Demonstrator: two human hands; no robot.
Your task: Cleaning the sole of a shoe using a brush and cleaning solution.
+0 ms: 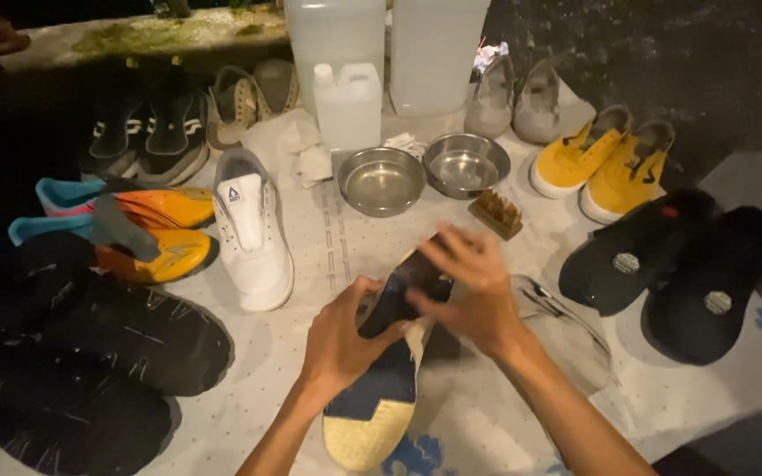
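A pale dotted sheet [487,423] carries shoes, two steel bowls [425,174], a brush [496,213] and jugs [348,104].

Only one view: head cam, sitting above and behind the hands, looking steeply down and fwd over the cloth-covered floor [310,238]. It's framing things at close range, forearms entering from the bottom edge, jugs [346,53] cropped at the top. No 2nd view, so nothing is being shared.

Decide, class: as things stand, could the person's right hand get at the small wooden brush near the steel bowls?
Probably yes. The right hand rests on the upturned shoe, and the brush lies just beyond it on bare cloth. Nothing stands between them, though the hand would have to leave the shoe.
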